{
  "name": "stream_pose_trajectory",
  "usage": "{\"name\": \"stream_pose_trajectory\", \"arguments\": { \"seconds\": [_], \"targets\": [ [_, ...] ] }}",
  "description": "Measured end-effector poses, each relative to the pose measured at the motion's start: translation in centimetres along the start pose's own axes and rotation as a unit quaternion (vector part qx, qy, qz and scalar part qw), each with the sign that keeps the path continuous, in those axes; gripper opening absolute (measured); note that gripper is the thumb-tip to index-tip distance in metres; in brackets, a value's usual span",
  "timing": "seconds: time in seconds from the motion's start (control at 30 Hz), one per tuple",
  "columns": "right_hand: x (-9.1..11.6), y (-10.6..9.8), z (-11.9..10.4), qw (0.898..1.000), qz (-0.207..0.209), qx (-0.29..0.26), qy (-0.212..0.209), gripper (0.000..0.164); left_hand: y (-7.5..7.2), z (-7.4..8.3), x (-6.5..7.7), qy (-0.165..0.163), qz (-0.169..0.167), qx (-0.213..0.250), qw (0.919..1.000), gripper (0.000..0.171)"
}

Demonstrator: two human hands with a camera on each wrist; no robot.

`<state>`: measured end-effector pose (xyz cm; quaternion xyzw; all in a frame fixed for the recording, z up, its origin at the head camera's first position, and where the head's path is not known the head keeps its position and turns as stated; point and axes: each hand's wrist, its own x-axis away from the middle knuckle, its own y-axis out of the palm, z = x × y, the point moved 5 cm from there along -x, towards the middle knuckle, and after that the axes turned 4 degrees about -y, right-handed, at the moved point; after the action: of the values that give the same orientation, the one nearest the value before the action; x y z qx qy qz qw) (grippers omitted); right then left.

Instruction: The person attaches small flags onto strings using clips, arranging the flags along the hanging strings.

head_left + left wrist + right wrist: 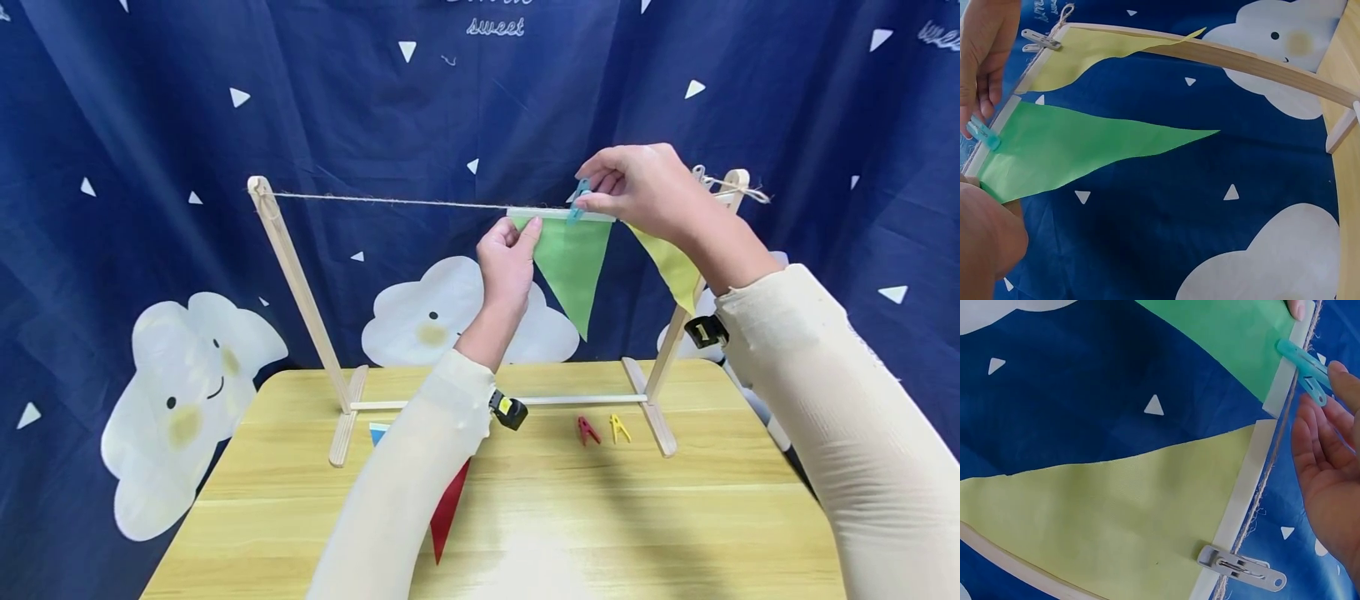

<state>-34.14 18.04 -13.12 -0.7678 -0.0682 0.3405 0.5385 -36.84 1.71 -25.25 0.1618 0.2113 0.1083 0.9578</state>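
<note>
A green pennant (pixel 573 271) with a white top band hangs at the twine (pixel 390 200). My left hand (pixel 507 262) pinches its upper left corner, thumb in front. With thumb and fingers my right hand (pixel 648 190) holds a teal clothespin (pixel 579 202) by its handle end. In the right wrist view the nose of this clothespin (pixel 1300 362) lies over the white band, near the twine. To the right hangs a yellow pennant (pixel 1129 512), fastened to the twine by a grey clothespin (pixel 1241 569). The right forearm partly hides it in the head view.
A wooden frame (pixel 300 287) stands on the table (pixel 262 500), carrying the twine between two posts. A red clothespin (pixel 587 430) and a yellow clothespin (pixel 618 428) lie near its right foot. A red pennant (pixel 452 510) and a blue piece (pixel 378 432) are partly hidden by the left sleeve.
</note>
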Motion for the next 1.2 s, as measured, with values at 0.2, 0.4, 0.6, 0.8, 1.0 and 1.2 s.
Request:
{"name": "stream_pose_trajectory", "arguments": {
  "seconds": [0.2, 0.4, 0.6, 0.8, 1.0, 1.2],
  "targets": [
    [0.3, 0.3, 0.0, 1.000, 0.008, -0.001, -0.005, 0.038, 0.2, 0.0, 0.0, -0.015, -0.009, 0.000, 0.9999, 0.017],
    [0.3, 0.4, 0.0, 1.000, 0.012, 0.000, -0.007, 0.041, 0.1, -0.1, -0.1, -0.017, -0.011, 0.002, 0.9998, 0.018],
    [0.4, 0.3, 0.1, 1.000, 0.016, -0.002, -0.002, 0.043, -0.1, 0.1, -0.1, -0.014, -0.009, -0.004, 0.9998, 0.019],
    [0.9, 0.1, 0.1, 1.000, 0.027, -0.010, -0.005, 0.045, -0.4, 0.1, -0.2, -0.021, -0.012, -0.004, 0.9997, 0.015],
    [2.1, 0.2, 0.1, 0.997, 0.071, -0.026, -0.013, 0.042, -0.8, 0.0, -0.1, -0.034, -0.022, 0.023, 0.9989, 0.020],
    [3.7, 0.5, 0.4, 0.992, 0.117, -0.050, -0.013, 0.043, -1.7, 0.2, 0.3, -0.034, -0.018, 0.045, 0.9982, 0.026]
  ]
}}
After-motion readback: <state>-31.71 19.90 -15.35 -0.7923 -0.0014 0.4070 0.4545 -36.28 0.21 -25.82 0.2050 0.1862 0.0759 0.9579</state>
